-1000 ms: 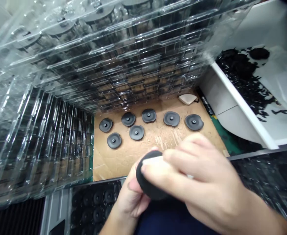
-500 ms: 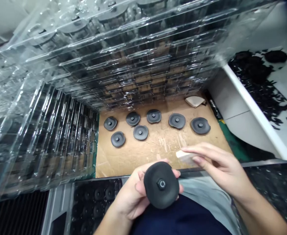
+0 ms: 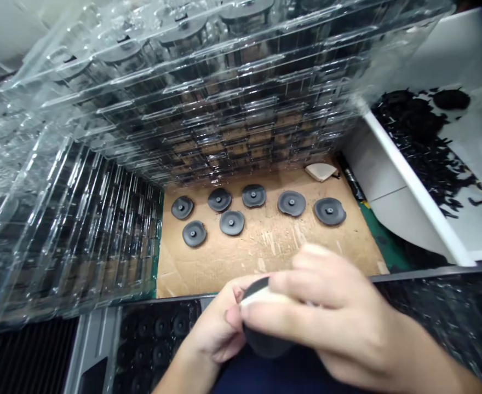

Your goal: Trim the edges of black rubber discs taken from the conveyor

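Observation:
My left hand (image 3: 220, 317) is closed around the edge of a round black rubber-like disc (image 3: 265, 345), low in front of my body. Pinched in my right hand (image 3: 331, 312) is a small white pad (image 3: 261, 297), held over the face of that disc. My right fingers cover much of the disc, its centre included. Ahead, several similar dark discs, such as this one (image 3: 291, 203), lie on a brown cardboard sheet (image 3: 241, 260), each with a small hub in the middle.
Stacked clear plastic trays (image 3: 233, 104) rise behind and to the left of the cardboard. A folded white piece (image 3: 321, 171) lies at its back right, near a black marker-like stick (image 3: 351, 178). On the right, a white bin (image 3: 422, 191) holds black scraps (image 3: 422, 137).
My right hand has moved left with the white pad, from beside the disc to over its face. My left hand keeps its hold on the disc. The view has shifted slightly.

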{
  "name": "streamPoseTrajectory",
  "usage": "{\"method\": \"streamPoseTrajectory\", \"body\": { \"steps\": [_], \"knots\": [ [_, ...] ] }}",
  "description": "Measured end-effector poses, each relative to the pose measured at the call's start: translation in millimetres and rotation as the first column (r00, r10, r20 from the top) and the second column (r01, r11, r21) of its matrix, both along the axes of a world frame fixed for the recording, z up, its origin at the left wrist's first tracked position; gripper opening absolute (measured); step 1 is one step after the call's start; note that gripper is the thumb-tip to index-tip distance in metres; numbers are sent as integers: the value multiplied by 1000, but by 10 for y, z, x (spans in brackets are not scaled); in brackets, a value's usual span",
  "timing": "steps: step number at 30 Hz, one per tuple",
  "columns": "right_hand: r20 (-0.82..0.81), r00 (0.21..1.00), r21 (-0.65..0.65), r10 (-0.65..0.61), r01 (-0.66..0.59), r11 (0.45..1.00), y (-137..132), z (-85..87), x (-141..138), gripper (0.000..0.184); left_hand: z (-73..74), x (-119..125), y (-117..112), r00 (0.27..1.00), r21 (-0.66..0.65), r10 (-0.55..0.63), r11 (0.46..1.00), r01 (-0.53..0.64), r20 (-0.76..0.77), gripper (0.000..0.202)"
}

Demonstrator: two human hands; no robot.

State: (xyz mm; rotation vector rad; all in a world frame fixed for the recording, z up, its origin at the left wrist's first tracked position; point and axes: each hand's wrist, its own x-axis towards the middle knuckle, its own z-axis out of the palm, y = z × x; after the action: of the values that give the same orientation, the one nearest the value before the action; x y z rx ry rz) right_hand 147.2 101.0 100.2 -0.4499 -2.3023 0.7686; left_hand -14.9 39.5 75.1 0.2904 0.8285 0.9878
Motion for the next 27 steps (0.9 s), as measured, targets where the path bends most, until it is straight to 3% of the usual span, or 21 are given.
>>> {"method": "streamPoseTrajectory", "body": {
  "steps": [2,5,7,9,10,13,15,18,22,24,27],
  "knots": [
    [-109,993,-8,-41,41,999,-71,-10,-15,30,-13,4,-4,999,34,35,999,-34,-20,38],
    [-17,977,-111,-213,210,971,-189,-29,20,29,-52,-15,-8,994,51,113,992,-113,1,57],
    [22,987,-237,-161,162,958,-248,-65,75,25,-58,-23,-10,983,37,179,983,-181,43,53],
    [-63,995,-368,-75,46,929,-279,-132,137,18,-40,-22,-11,976,40,203,978,-207,83,49],
    [-101,990,-422,-94,43,906,-283,-174,167,17,-29,-20,-11,973,48,209,976,-214,97,49],
    [-43,951,-527,-306,239,816,-266,-270,233,17,-26,-18,-14,968,62,222,971,-230,114,53],
    [31,904,-504,-427,383,774,-248,-260,234,18,-63,-18,-21,970,71,212,973,-222,121,52],
    [-13,862,-354,-506,470,809,-248,-137,124,26,-136,-11,-40,972,77,227,970,-231,61,47],
    [-198,916,-91,-349,338,937,-279,-25,-147,26,-151,-29,-73,943,100,321,945,-313,-87,43],
    [-198,947,-100,-251,236,967,-283,-34,-249,22,-133,-65,-91,929,91,352,935,-343,-117,41],
    [-119,979,-231,-165,135,963,-252,-51,-344,20,-120,-113,-113,919,47,363,932,-360,-156,41]
  ]
}}
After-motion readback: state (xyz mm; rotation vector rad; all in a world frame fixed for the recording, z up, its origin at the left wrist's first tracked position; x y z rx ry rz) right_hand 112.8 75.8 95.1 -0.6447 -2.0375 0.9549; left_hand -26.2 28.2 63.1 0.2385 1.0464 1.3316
